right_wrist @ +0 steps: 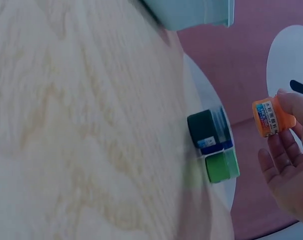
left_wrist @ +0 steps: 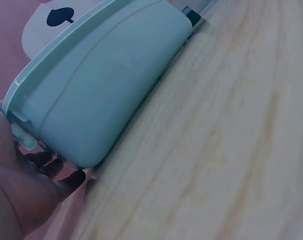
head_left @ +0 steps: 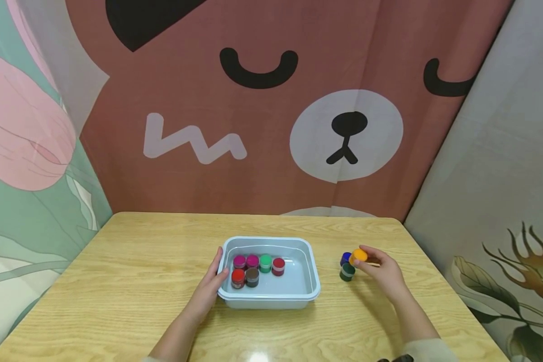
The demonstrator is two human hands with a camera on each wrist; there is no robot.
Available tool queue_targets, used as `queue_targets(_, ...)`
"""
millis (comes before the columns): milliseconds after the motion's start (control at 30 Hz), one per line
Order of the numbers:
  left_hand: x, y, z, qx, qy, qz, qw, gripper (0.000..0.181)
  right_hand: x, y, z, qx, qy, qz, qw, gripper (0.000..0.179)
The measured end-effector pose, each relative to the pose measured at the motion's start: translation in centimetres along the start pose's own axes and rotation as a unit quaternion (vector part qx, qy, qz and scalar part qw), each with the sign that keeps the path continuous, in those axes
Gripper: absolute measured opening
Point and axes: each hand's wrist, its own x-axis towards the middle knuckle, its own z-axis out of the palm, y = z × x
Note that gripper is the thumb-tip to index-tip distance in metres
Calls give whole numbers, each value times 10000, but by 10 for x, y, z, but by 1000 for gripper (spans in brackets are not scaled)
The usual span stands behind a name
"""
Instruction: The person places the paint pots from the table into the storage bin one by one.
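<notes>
A pale blue plastic tub (head_left: 268,303) stands on the table, and my left hand (head_left: 206,287) grips its left rim, thumb over the edge and fingers against the outer wall. Small paint jars fill the tub's left and middle: two magenta, a green jar (head_left: 265,263), a dark red, a red jar (head_left: 238,278) and a brown jar (head_left: 252,277). To the tub's right, my right hand (head_left: 386,275) pinches an orange paint jar (right_wrist: 266,118) above the table. Below it stand a dark green jar (head_left: 347,273), a blue jar (head_left: 345,258) and a light green jar (right_wrist: 219,168), hidden in the head view.
The wooden table (head_left: 131,281) extends on both sides of the tub. A curtain with a bear face (head_left: 262,191) hangs behind its far edge, and patterned curtains flank it left and right. A dark object (head_left: 400,358) shows at the bottom edge near the right sleeve.
</notes>
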Motion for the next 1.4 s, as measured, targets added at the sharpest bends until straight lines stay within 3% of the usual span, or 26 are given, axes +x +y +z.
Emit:
queue_targets(633, -1, 0, 0, 30, -22, 16, 10000, 65, 0, -34, 14, 123, -280, -279, 9991, 60)
queue_targets(1400, 0, 0, 0, 80, 16, -11, 10000, 65, 1, -74, 53, 589, -777, -730, 9926, 51)
